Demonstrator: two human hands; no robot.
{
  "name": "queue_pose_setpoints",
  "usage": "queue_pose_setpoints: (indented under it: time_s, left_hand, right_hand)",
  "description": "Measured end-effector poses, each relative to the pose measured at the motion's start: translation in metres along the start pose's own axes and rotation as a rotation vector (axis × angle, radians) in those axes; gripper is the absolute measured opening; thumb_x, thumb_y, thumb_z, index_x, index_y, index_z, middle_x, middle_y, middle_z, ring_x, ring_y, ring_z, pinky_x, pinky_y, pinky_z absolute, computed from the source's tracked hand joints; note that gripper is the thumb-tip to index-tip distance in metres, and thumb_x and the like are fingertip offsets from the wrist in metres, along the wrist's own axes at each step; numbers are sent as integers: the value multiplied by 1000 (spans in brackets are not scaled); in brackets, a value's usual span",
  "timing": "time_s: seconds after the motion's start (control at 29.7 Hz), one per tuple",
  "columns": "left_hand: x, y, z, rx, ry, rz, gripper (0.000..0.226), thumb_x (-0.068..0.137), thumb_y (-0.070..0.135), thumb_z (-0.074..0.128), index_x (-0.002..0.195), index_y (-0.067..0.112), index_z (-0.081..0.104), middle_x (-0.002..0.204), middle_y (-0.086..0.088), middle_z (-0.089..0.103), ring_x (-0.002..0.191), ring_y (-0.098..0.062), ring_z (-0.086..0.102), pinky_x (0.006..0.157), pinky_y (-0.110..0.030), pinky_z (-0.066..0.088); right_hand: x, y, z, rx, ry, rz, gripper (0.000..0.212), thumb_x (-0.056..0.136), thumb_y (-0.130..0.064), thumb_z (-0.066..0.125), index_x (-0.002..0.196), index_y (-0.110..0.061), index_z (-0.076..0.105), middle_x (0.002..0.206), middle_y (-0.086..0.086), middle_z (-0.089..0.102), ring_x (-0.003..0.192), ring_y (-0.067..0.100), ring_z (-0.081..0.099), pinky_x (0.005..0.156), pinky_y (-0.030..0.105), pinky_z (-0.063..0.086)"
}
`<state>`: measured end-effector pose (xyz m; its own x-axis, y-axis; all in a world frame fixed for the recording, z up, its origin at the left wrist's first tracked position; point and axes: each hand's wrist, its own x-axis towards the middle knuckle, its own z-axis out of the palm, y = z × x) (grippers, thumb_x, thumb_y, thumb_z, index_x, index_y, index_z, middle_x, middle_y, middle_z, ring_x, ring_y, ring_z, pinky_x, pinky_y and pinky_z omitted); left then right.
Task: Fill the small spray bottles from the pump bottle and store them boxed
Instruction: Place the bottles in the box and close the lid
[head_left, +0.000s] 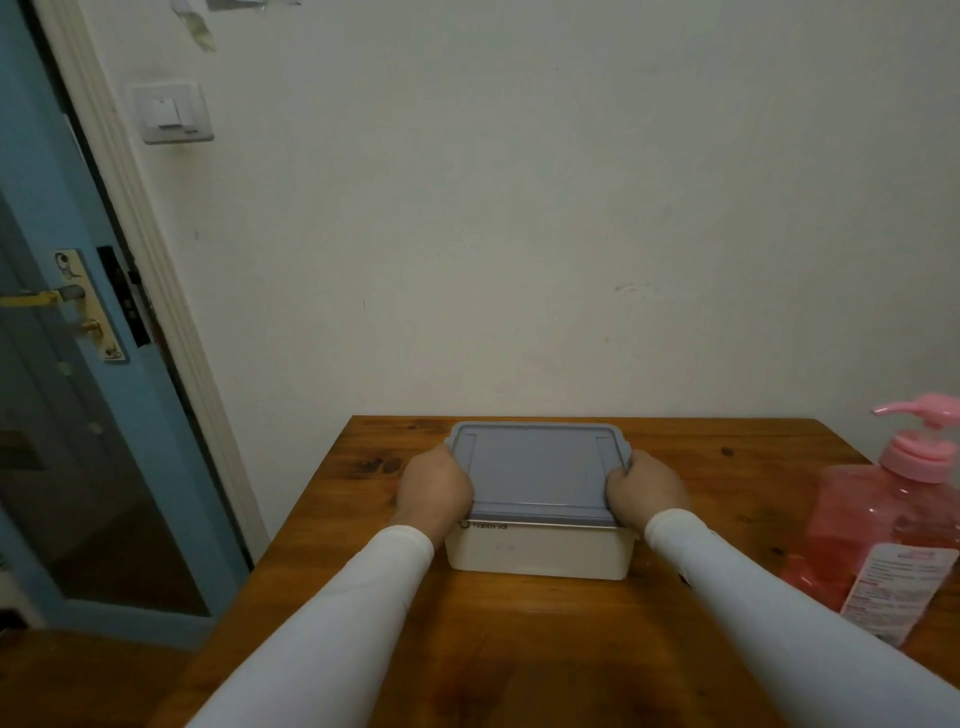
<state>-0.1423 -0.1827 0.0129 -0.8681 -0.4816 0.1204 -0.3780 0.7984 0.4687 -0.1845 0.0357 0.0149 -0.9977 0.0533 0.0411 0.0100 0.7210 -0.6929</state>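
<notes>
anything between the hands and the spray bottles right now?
Yes: the grey lid sits on the white storage box. No spray bottles show; whether they are inside cannot be told. Left hand and right hand grip the lid's short edges. The pink pump bottle stands apart.

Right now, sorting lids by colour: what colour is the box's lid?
Grey-blue lid, clearest in the head view.

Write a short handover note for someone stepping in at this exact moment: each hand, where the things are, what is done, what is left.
Left hand grips the left side of the box lid; right hand grips the right side.
The box sits mid-table, lid on. The pump bottle stands at the right.
No spray bottles in view; whether they are inside, or filled, cannot be told.
Left: check the latches and contents.
</notes>
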Motion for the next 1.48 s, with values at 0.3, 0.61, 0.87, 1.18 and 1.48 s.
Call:
queue_pose_setpoints:
  time_s: [0.3, 0.61, 0.87, 1.18, 1.48]
  left_hand:
    - [1, 2, -8, 271, -60, 113, 22, 90, 6, 52, 111, 8, 58, 107, -8, 65, 93, -21, 63, 72, -26, 54]
    - [-2, -20, -28, -154, -323, 244, 44, 94, 52, 43, 125, 21, 50, 117, -2, 62, 101, -18, 60, 92, -41, 51]
    - [-20, -41, -32, -486, -627, 223, 119, 56, 46, 90, 147, 40, 15, 136, 13, 47, 126, -11, 46, 109, -37, 39]
    - [-27, -38, -15, -555, -411, 222, 106, 63, 20, 88, 146, 35, 23, 129, 13, 53, 123, -13, 49, 104, -36, 43]
    - [3, -23, 2, -583, -388, 232, 104, 64, 17, 87, 145, 33, 25, 125, 14, 53, 121, -12, 49, 103, -34, 44]
  right_hand:
    - [-5, 0, 3, -80, -84, -38, 48, 96, -35, 41, 135, -6, 38, 127, 16, 55, 110, 31, 56, 84, 33, 46]
    - [-4, 10, -1, -64, -184, -109, 97, 84, -65, 49, 149, -4, 12, 152, 15, 30, 136, 32, 37, 109, 41, 36]
    - [-28, 14, -26, 94, -402, -279, 125, 51, -52, 88, 147, -27, 12, 138, -7, 46, 114, 7, 46, 98, 22, 40]
    - [-31, 31, -10, 127, -177, -208, 91, 55, -34, 90, 130, -25, 40, 122, -6, 61, 109, 17, 59, 88, 28, 48]
    - [1, 33, -11, 185, -166, -215, 82, 58, -26, 90, 126, -25, 45, 109, -10, 58, 96, 10, 52, 85, 25, 44]
